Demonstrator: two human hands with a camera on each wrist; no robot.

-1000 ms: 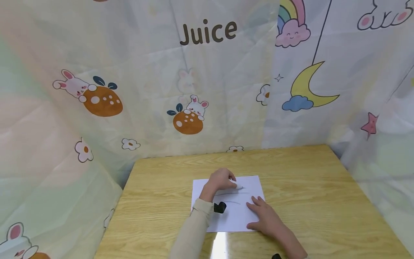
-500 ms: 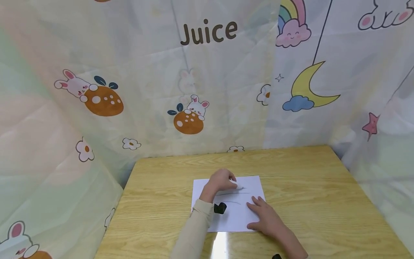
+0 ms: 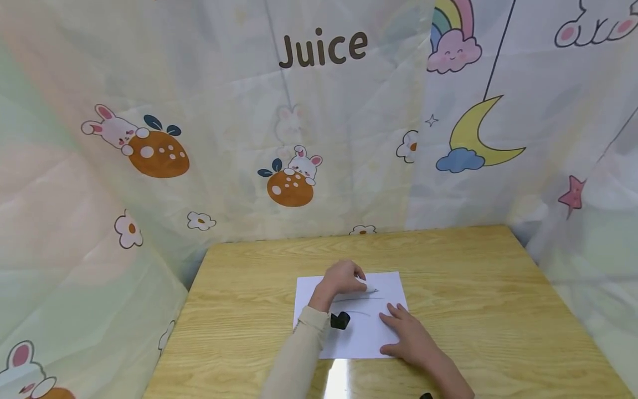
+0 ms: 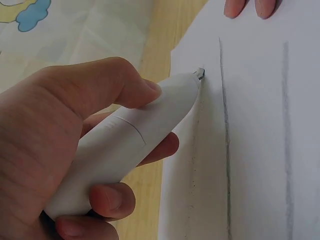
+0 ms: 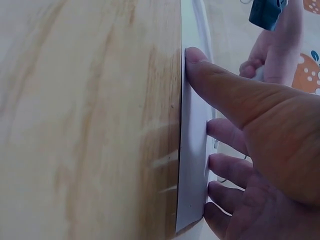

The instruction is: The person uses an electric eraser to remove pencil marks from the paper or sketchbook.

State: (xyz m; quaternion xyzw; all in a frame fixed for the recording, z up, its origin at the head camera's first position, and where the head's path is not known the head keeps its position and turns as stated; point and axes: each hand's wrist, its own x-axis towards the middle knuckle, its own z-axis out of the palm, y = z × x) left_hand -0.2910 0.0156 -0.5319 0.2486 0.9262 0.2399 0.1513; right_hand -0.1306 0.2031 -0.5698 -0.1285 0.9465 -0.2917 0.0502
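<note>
My left hand [image 3: 341,277] grips a thick white electric eraser [image 4: 117,142], the thumb along its top and the fingers curled beneath. Its narrow tip touches or hovers just over a sheet of white paper [image 3: 356,338]; I cannot tell which. Two grey pencil lines [image 4: 226,115] run across the sheet, and a faint trail of crumbs [image 4: 194,165] lies beside them, in line with the tip. My right hand [image 3: 411,335] rests with spread fingers on the paper's right edge. In the right wrist view its thumb [image 5: 215,75] presses the sheet's near edge.
The paper lies on a wood-grain table [image 3: 239,310]. A printed fabric curtain [image 3: 224,111] hangs behind the table and along its sides. A black wrist camera [image 3: 340,320] sits under my left wrist, above the paper.
The eraser's tip has shifted slightly to the right along the top line, and the short dark mark ahead of it is no longer visible. My right hand stays in place.
</note>
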